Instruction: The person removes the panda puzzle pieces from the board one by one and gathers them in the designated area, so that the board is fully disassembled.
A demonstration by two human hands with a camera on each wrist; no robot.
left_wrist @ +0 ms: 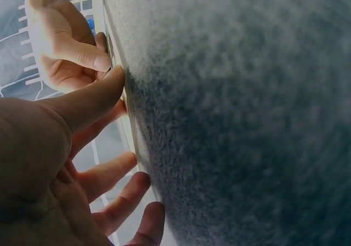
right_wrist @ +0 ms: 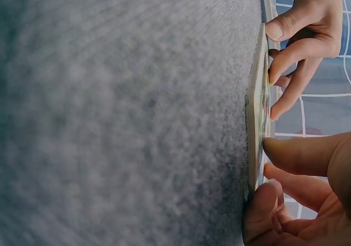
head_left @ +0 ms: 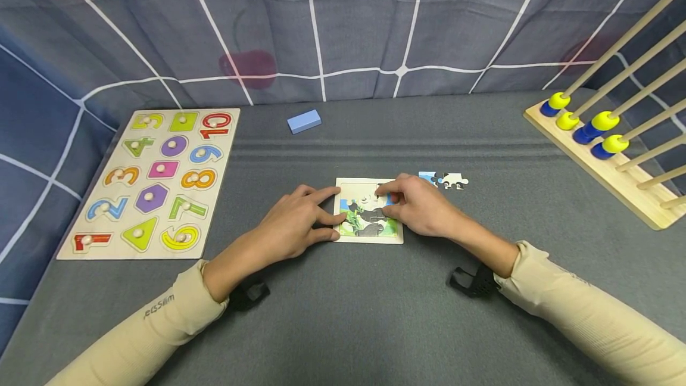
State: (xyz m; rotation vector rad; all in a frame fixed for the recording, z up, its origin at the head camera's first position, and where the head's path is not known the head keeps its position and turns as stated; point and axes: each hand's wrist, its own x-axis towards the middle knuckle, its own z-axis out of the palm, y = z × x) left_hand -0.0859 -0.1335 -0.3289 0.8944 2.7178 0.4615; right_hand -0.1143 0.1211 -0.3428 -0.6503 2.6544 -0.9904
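Observation:
A small wooden panda jigsaw puzzle (head_left: 370,240) lies in its square frame on the table, between both hands. My left hand (head_left: 292,222) rests on its left side, fingers spread over the frame edge and the thumb by the lower left corner. At the upper right of the picture, my right hand (head_left: 423,204) pinches a puzzle piece with thumb and index finger; the fingers largely cover it. Bare wood shows in the frame's upper left. Two loose puzzle pieces, one blue and white (head_left: 427,177) and one black and white (head_left: 454,181), lie beyond the right hand.
On the left lies a wooden number-and-shape board (head_left: 152,162) with knobbed pieces. A blue block (head_left: 304,121) sits toward the back. At the right stands a wooden rack (head_left: 643,186) with upright rods and yellow and blue beads. A checked cloth (head_left: 359,22) hangs behind.

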